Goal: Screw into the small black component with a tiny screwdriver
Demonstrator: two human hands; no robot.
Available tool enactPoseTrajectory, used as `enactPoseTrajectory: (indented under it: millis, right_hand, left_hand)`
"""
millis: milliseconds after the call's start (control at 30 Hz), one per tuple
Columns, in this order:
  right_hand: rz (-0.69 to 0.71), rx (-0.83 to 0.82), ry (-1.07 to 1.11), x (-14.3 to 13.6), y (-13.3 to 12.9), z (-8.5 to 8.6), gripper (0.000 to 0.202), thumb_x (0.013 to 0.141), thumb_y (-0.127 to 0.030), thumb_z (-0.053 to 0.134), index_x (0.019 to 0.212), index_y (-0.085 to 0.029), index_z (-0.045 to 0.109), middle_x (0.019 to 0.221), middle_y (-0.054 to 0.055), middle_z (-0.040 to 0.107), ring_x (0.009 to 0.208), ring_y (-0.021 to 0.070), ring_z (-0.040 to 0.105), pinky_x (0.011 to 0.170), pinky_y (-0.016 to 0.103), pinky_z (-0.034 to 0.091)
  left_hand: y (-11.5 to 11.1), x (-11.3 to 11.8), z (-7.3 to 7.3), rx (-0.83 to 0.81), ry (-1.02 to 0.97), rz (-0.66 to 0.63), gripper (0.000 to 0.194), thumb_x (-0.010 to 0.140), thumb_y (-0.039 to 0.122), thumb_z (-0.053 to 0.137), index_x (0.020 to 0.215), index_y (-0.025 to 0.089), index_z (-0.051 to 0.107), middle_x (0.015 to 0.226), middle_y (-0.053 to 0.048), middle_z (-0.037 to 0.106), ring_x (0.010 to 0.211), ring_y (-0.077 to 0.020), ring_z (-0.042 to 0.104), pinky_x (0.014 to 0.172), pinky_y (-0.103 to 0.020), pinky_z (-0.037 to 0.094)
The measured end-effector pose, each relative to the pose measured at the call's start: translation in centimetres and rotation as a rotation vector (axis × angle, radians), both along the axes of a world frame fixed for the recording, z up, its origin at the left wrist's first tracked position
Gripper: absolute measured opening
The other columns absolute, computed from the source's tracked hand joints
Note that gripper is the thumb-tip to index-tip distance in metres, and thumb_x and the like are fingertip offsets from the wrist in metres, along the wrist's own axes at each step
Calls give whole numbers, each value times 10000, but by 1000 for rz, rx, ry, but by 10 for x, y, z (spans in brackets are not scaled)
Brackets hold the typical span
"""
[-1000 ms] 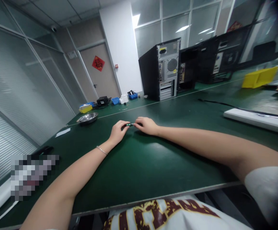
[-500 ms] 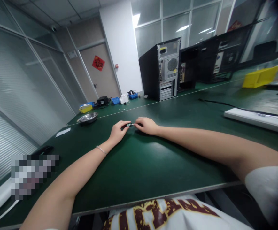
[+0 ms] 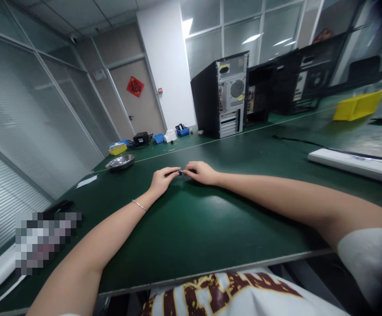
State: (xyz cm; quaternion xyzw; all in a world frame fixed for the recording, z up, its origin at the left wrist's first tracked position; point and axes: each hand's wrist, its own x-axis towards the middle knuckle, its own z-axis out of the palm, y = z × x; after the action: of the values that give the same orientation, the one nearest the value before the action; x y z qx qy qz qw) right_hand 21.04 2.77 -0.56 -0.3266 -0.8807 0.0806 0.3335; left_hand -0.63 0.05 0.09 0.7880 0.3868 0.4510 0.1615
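Note:
My left hand [image 3: 160, 181] pinches a small dark piece [image 3: 179, 173] between thumb and fingers, just above the green tabletop [image 3: 191, 228]. A light, metallic-looking bit shows at the piece's right end. At that end, my right hand [image 3: 202, 173] is closed, its fingertips pinched together. What lies between the right fingertips is too small to make out. Both hands are close together, with only a narrow gap between their fingertips. A thin bracelet circles my left wrist.
Beyond the hands stand a computer tower [image 3: 232, 96], small blue bins [image 3: 182, 131] and a metal bowl [image 3: 121, 162]. On the right lie a white power strip [image 3: 349, 164] and a yellow bin [image 3: 358, 106]. A blurred-out object [image 3: 46, 243] sits at the left.
My left fingers have shifted slightly and now cover more of the small piece. My right hand stays almost in place. At the far right edge, another person's hand has moved away.

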Motion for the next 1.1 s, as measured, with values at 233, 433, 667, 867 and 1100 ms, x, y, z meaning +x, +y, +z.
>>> enactPoseTrajectory:
  millis: [233, 433, 667, 867, 1100]
  right_hand:
    - [48, -5, 36, 1, 3, -1, 280, 973, -342, 504, 927, -182, 730, 921, 56, 698, 833, 160, 614, 760, 257, 408]
    - [94, -9, 82, 1, 5, -3, 298, 969, -362, 504, 903, -176, 728, 891, 54, 698, 822, 163, 609, 768, 259, 419]
    - [68, -15, 86, 1, 6, -3, 290, 965, -353, 506, 894, -175, 724, 885, 56, 694, 818, 169, 611, 772, 267, 422]
    - [-19, -14, 97, 0, 7, -4, 278, 962, -345, 516, 889, -180, 728, 891, 58, 698, 819, 170, 606, 755, 262, 420]
    - [-12, -13, 89, -1, 6, -3, 275, 955, -347, 528, 867, -176, 723, 870, 50, 687, 785, 157, 591, 724, 252, 403]
  left_hand:
    - [1, -1, 1, -51, -41, -20, 236, 829, 309, 685, 1014, 198, 779, 1019, -78, 774, 966, -241, 702, 927, -370, 513]
    - [6, -2, -5, -164, -155, -62, 306, 795, 354, 725, 1038, 176, 774, 1047, -88, 771, 1003, -255, 702, 969, -395, 510]
    - [10, -1, -9, -255, -239, -76, 365, 765, 379, 753, 1059, 162, 760, 1042, -95, 766, 918, -233, 708, 917, -385, 532]
    - [14, -4, -11, -256, -234, -62, 286, 837, 355, 649, 1021, 148, 722, 998, -81, 732, 866, -189, 663, 837, -329, 522]
    - [11, -1, -6, -196, 232, -175, 216, 905, 297, 537, 970, 166, 696, 926, -64, 694, 893, -211, 613, 898, -369, 464]
